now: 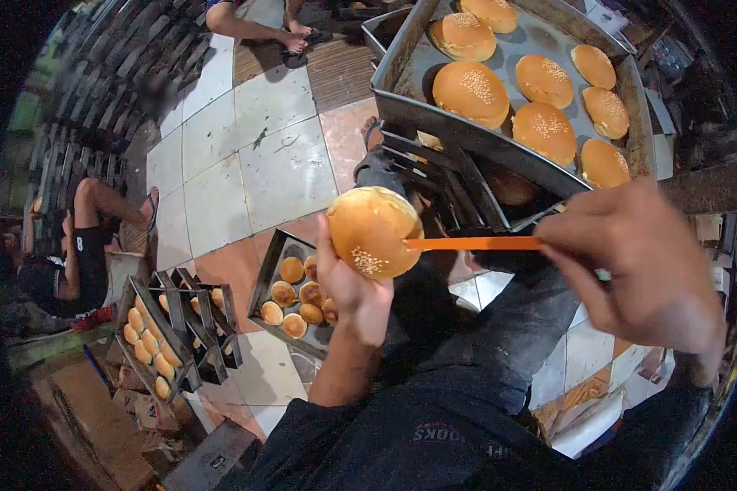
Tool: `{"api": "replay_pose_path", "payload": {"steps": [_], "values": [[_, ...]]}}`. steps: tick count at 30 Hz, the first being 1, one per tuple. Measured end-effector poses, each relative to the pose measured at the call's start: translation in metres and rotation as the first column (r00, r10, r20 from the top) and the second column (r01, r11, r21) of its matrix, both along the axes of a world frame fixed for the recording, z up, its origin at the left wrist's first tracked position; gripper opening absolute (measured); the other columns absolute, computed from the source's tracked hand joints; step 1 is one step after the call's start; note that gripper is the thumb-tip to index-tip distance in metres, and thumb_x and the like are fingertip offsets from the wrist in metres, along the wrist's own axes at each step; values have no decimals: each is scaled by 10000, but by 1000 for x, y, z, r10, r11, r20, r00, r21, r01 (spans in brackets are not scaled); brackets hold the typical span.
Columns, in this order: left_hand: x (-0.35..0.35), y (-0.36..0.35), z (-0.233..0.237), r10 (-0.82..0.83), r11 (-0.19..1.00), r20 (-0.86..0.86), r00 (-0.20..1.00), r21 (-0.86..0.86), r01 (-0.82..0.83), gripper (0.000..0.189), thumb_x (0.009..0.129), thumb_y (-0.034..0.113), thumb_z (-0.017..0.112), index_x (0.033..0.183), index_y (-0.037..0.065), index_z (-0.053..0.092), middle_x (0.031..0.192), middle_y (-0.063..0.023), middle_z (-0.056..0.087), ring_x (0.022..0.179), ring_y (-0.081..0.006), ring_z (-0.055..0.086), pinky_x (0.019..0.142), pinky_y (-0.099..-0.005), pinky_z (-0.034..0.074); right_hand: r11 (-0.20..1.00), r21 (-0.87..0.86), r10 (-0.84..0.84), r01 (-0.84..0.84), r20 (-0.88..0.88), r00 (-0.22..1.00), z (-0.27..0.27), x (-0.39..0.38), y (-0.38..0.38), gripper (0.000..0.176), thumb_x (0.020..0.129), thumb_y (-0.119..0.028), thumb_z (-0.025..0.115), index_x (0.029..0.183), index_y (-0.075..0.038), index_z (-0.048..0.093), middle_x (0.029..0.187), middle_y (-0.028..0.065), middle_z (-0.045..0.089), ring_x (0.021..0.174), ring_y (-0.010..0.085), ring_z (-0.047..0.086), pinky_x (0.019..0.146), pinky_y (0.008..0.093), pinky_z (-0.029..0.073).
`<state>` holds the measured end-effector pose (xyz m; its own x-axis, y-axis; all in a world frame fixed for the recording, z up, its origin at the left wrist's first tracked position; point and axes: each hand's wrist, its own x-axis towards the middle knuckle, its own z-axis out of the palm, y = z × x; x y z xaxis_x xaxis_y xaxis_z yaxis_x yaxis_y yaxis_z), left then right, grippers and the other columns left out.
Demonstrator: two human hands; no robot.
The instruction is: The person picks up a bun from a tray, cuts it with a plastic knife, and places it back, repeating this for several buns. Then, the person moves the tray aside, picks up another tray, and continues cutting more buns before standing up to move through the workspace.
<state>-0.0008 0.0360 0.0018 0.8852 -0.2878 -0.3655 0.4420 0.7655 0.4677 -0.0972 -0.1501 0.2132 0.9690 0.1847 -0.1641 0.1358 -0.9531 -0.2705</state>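
Note:
My left hand [360, 307] holds up a round golden sesame bun [375, 225], with the thumb and fingers around its lower left side. A few sesame seeds dot the bun's lower part. My right hand [643, 262], slightly blurred, pinches the end of a thin, straight orange stick [475, 244]. Its far tip meets the right side of the bun. Above my right hand, a metal baking tray [499, 149] carries several larger sesame buns.
Below on the tiled floor [274, 184] sits another tray [258, 282] of small browned buns. Stacked trays [184, 352] with more buns stand at the lower left. A seated person [74, 262] is at the left; another person's legs [258, 29] show at the top.

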Motion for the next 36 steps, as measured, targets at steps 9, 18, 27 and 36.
{"api": "replay_pose_path", "payload": {"steps": [9,18,27,36], "values": [[12,7,-2,79,997,-24,997,-22,-79,428,974,370,334,1147,29,524,1104,-102,598,1028,-235,586,914,-399,469,984,135,-126,117,56,991,-28,-11,16,103,736,-2,618,839,2,610,627,130,520,560,302,551,493,392,416],[24,9,-5,131,991,7,991,3,-131,379,965,320,342,1129,35,530,1078,-90,606,998,-237,597,881,-394,486,991,105,-102,84,175,979,-64,-22,27,176,746,-46,615,907,9,573,667,100,505,566,264,568,493,355,471],[50,32,-2,78,957,-8,997,-281,-77,385,949,299,365,1185,29,505,1134,-137,574,1020,-297,578,870,-462,486,961,239,-209,139,300,931,-98,-48,23,249,729,-10,640,973,28,608,666,93,499,533,227,548,470,333,446],[77,-71,118,-233,966,704,670,247,77,499,907,334,407,1295,20,411,1206,-183,520,1104,-296,537,939,-449,460,501,739,-859,450,364,359,-97,-185,-72,190,869,-136,585,962,22,637,534,12,445,447,85,403,412,237,281]]}}
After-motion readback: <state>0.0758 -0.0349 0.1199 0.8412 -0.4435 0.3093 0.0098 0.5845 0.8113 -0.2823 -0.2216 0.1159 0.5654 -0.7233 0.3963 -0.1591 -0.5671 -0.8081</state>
